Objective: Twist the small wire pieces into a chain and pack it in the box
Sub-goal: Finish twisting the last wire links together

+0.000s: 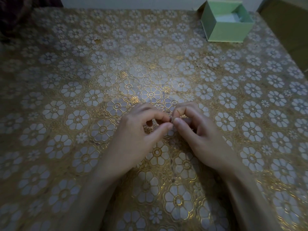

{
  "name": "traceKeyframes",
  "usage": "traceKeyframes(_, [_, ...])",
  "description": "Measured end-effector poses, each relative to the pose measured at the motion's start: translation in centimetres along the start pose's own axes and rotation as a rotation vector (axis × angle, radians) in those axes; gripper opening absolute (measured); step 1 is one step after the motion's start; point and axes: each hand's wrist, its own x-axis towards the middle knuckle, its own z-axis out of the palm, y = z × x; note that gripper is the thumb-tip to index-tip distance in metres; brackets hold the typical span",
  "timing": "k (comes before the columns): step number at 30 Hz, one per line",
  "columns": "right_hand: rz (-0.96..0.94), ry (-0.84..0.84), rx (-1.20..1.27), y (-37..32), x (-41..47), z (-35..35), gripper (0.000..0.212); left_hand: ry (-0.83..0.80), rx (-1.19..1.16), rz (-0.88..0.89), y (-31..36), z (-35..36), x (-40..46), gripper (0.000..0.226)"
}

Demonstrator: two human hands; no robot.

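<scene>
Surface (66, 114): left hand (133, 137) and right hand (201, 135) lying at near centre, fingertips meeting, a small wire piece (171, 120) sitting between them. Box (225, 20) standing open at far right corner, well apart from both hands.

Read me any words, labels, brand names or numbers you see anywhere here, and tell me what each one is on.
None: no readable text anywhere in this view.
Open pale green cardboard box: plain walls, no label showing.
Gold and white flower-patterned tablecloth: pattern only.
Brown cardboard carton at the right edge: no print showing.
</scene>
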Motion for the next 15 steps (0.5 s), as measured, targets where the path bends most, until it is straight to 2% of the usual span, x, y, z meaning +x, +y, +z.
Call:
traceKeyframes(7, [-0.043,-0.027,-0.098,0.26,-0.05,-0.12,0.008,-0.025,-0.033,0.024,0.08,-0.47,-0.05,0.015])
traceKeyframes(15, [-0.096,-0.071,-0.234,0.82,-0.07,0.09,0.007,-0.023,0.096,0.089,0.16,-0.28,-0.10,0.009])
